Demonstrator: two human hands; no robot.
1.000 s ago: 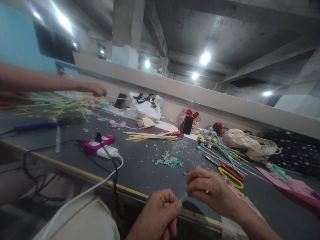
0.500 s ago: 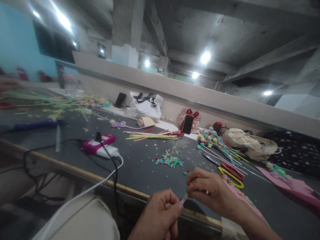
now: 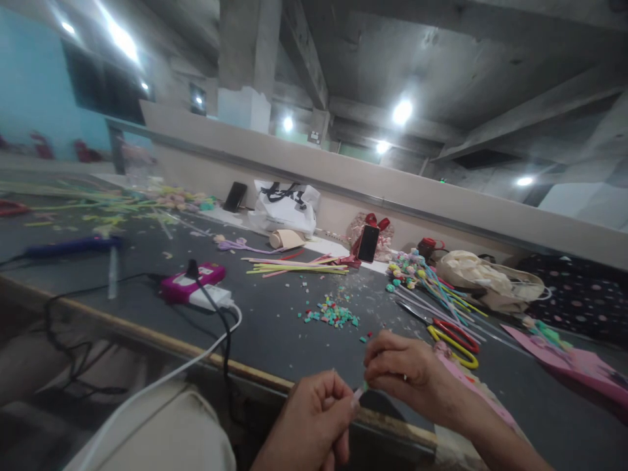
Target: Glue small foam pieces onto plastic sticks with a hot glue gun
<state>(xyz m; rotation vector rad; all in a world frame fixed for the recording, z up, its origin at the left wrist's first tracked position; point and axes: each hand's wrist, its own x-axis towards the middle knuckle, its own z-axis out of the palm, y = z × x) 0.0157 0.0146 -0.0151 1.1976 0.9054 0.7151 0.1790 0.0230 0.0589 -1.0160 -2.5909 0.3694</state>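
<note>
My left hand (image 3: 321, 415) is closed low in front of the table edge, with thumb and forefinger pinching a thin pale pink strip (image 3: 360, 392). My right hand (image 3: 407, 369) is closed too, its fingertips bunched around the strip's upper end, where a bit of green shows. The rest of that end is hidden by the fingers. Beyond both hands lies a loose pile of small green, red and yellow pieces (image 3: 336, 314). To the right of my right hand are scissors (image 3: 454, 340) with red and yellow handles.
A magenta power strip (image 3: 184, 284) with a white charger and trailing cables (image 3: 167, 379) sits on the left. Pale yellow and pink strips (image 3: 294, 267) lie behind the pile. Bunches of coloured stems (image 3: 432, 281), a phone (image 3: 367, 243) and bags (image 3: 287, 209) stand farther back.
My right hand has shifted very slightly left, while my left hand looks unmoved. Another person's hand at the far left edge has gone out of view.
</note>
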